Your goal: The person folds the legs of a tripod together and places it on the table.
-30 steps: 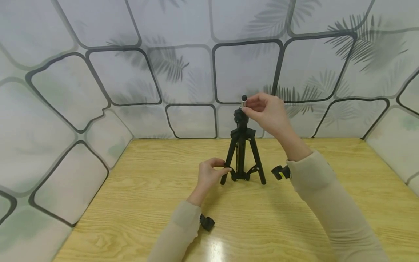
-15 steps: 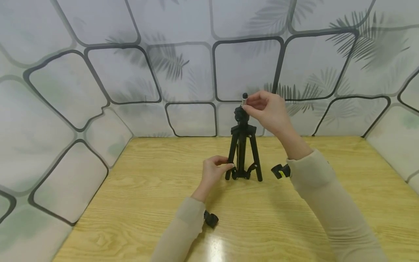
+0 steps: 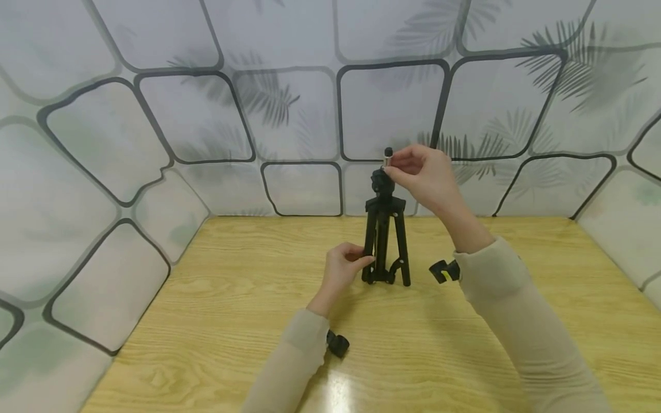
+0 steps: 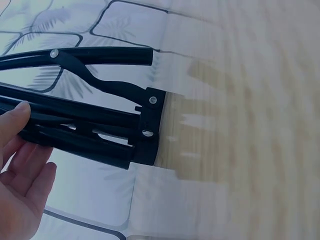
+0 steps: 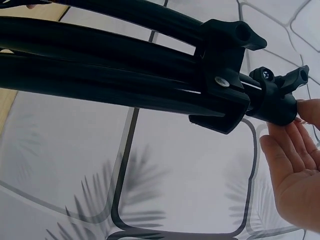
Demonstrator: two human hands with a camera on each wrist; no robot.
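Observation:
A small black tripod (image 3: pixel 381 241) stands on the wooden table, its legs drawn partly together. My left hand (image 3: pixel 342 267) pinches the lower part of its left leg (image 3: pixel 369 232) between thumb and fingers. That leg lies close along the centre column, while the right leg (image 3: pixel 401 241) still slants outward. In the left wrist view, a curved brace (image 4: pixel 100 82) joins one splayed leg (image 4: pixel 115 55) to the bottom bracket (image 4: pixel 151 127). My right hand (image 3: pixel 426 175) holds the top end by the short silver post with a black tip (image 3: pixel 388 152). From the right wrist, my fingers (image 5: pixel 285 155) curl just past the black collar (image 5: pixel 280 105).
Pale wood tabletop (image 3: pixel 232 298) spreads around the tripod. A patterned cloth backdrop (image 3: pixel 289 115) rises close behind it and along both sides. Black wrist-worn camera mounts (image 3: pixel 338 345) stick out from both sleeves.
My left hand has moved right and slightly up, swinging the left leg inward against the column. The right leg sits a little closer in too. My right hand stays on the top.

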